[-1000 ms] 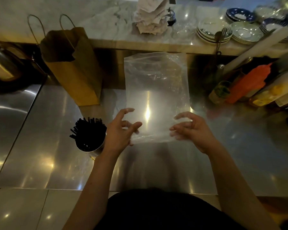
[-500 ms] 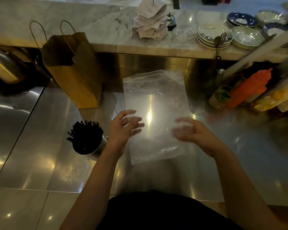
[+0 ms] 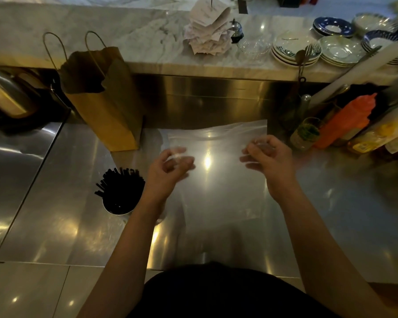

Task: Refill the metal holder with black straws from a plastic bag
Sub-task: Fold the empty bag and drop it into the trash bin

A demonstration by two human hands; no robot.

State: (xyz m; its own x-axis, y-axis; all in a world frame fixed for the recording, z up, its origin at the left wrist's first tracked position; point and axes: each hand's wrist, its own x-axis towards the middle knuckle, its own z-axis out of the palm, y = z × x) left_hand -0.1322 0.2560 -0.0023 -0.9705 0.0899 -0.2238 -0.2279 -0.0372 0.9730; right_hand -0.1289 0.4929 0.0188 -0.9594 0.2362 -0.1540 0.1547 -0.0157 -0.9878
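Since half a second ago, the clear plastic bag (image 3: 216, 187) has dropped: its top edge sits lower, and both hands have shifted farther from the body. The left hand (image 3: 168, 166) and right hand (image 3: 270, 160) curl narrowly at the bag's 2 side edges. Blur hides whether they pinch it. 1 metal holder (image 3: 117, 211), packed with black straws (image 3: 120, 189), stands on the steel counter (image 3: 55, 203) just left of the left forearm. 1 paper bag (image 3: 106, 115) stands behind it.
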